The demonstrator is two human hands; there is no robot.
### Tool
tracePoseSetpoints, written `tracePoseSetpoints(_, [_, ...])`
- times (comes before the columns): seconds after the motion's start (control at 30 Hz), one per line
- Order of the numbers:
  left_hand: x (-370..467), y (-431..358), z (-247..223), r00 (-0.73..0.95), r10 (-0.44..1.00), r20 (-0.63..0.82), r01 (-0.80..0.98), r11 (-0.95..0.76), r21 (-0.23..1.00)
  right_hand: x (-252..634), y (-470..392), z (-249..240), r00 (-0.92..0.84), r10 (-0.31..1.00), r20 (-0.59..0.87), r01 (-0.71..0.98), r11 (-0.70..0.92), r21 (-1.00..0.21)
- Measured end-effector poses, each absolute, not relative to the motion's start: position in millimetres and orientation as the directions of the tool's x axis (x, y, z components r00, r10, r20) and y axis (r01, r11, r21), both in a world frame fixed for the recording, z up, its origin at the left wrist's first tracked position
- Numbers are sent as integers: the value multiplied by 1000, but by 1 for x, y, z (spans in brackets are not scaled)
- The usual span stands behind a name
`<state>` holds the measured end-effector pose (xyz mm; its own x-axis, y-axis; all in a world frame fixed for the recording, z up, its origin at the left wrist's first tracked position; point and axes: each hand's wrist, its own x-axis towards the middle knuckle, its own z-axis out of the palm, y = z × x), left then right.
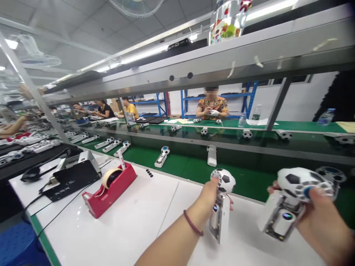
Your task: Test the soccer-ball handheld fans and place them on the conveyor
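Note:
My left hand (208,194) is closed around a white handheld device with a football-patterned head (226,181). The device is upright, its handle hanging downward with the cover off, showing inner parts and a small lit display. In my right hand (323,210) is a second such device (295,179), slightly blurred and tilted, my thumb on the blue centre of its head. Its handle is open too, with a lit display and a circuit board. Both are above the white worktop (133,232), at its right side. The fingers behind each device are mostly hidden.
A red tape dispenser (111,194) and a black box with cables (73,179) stand at left. Similar devices lie on the green conveyor (185,170) and beyond. A metal shelf (194,62) crosses overhead. Across the line sits a person (212,105) wearing white gloves.

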<state>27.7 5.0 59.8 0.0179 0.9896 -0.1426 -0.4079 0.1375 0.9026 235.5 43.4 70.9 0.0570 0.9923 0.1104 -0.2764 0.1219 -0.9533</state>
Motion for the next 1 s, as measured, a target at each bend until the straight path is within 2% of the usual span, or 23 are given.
tracePoseSetpoints(0.07, [27,-1,52,-135,991,0,-331,-45,943,232,30,54,-20,996,90,-389,75,-918])
tracePoseSetpoints(0.13, [23,-6,42,-186,980,67,-298,-121,947,229,20,37,-48,992,119,-397,90,-913])
tracePoseSetpoints(0.23, [15,-10,24,-40,999,37,-283,-46,958,224,11,17,-112,986,122,-263,90,-961])
tracePoseSetpoints(0.3, [12,-12,13,110,994,-19,-263,48,964,219,9,10,-262,964,43,-149,3,-989])
tracePoseSetpoints(0.37, [11,-14,6,213,975,-69,-263,125,957,213,8,8,-356,933,-44,-111,-89,-990])
tracePoseSetpoints(0.57, [10,-17,0,294,949,-111,-418,232,879,204,4,14,-316,932,-177,-404,-301,-864])
tracePoseSetpoints(0.73, [8,-20,2,371,925,-78,-440,250,863,204,2,18,-362,916,-170,-399,-317,-860])
tracePoseSetpoints(1.0, [12,-21,10,383,918,-101,-426,272,863,205,2,14,-373,915,-156,-394,-308,-866])
